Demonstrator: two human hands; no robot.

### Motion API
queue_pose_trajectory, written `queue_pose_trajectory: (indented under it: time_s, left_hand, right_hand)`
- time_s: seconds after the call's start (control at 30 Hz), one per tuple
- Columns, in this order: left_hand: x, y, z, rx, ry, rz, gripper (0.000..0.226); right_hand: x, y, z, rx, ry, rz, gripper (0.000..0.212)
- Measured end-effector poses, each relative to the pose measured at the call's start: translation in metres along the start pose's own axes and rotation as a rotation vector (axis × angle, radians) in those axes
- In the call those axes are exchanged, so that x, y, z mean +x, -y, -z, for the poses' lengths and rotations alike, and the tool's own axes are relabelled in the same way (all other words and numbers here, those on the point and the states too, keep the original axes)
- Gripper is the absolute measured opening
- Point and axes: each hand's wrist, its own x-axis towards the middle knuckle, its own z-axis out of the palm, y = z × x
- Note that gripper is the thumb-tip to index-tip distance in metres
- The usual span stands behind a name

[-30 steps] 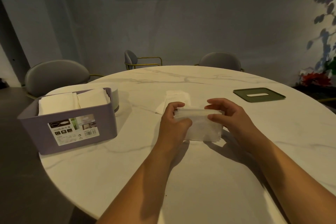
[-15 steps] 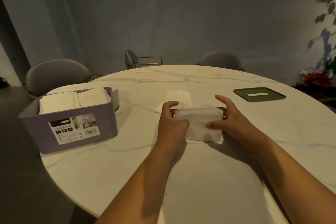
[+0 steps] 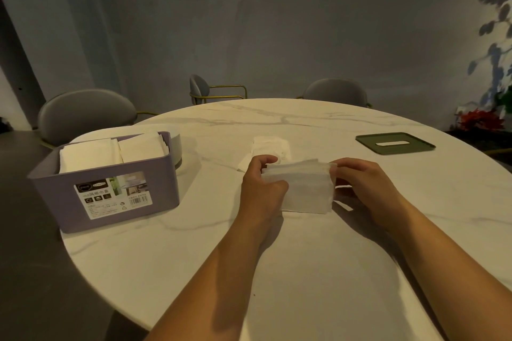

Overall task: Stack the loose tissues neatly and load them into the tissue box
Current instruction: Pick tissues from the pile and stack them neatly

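gripping the tissue stack (image 3: 303, 188) on edge at the middle of the table (image 3: 304, 271), with the left hand (image 3: 261, 188) curled round one end and the right hand (image 3: 363, 184) pinching the other. may fan out or shed sheets if squeezed unevenly en route to the tissue box (image 3: 163, 185), well to the left and nearly full.

Only two forearms and two hands of the person show. The left forearm (image 3: 221, 271) is bare from the wrist down to the bottom edge of the view, and the left hand (image 3: 263, 188) is bare as well. The right forearm (image 3: 443, 252) is bare along all its visible length, as is the right hand (image 3: 365, 185). In the dim light, finer detail such as fingernails cannot be made out.
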Motion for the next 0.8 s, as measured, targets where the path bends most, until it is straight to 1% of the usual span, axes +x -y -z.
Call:
queue_pose_trajectory:
  time_s: [0.17,0.3,0.4,0.47,0.53,0.6,0.7,0.8]
  left_hand:
    - [-0.001,-0.001,0.0,0.012,0.017,0.007,0.049]
    - [-0.002,-0.002,0.0,0.004,0.014,0.017,0.05]
    - [-0.002,-0.003,-0.001,0.011,0.018,0.024,0.051]
    - [-0.002,-0.003,-0.001,0.016,0.021,0.025,0.051]
    - [-0.002,-0.003,0.0,0.015,0.02,0.025,0.052]
    - [-0.002,-0.003,0.0,0.015,0.024,0.023,0.052]
    - [-0.002,-0.001,0.0,0.016,0.034,0.027,0.053]
    - [0.0,0.0,-0.001,0.015,0.049,0.029,0.053]
  right_hand:
    - [0.0,-0.004,0.003,-0.107,0.013,0.068,0.021]
    - [-0.002,-0.006,0.003,0.019,-0.006,0.038,0.026]
    - [-0.002,-0.009,0.004,-0.042,-0.033,0.069,0.026]
    - [-0.001,-0.011,0.004,0.033,-0.032,-0.002,0.023]
    - [-0.002,-0.011,0.003,0.163,-0.004,-0.111,0.018]
    - [-0.002,-0.009,0.003,0.18,-0.007,-0.189,0.015]
    - [-0.001,-0.003,0.003,0.166,-0.079,-0.198,0.015]
    - [-0.001,0.001,0.003,0.299,-0.212,-0.252,0.008]
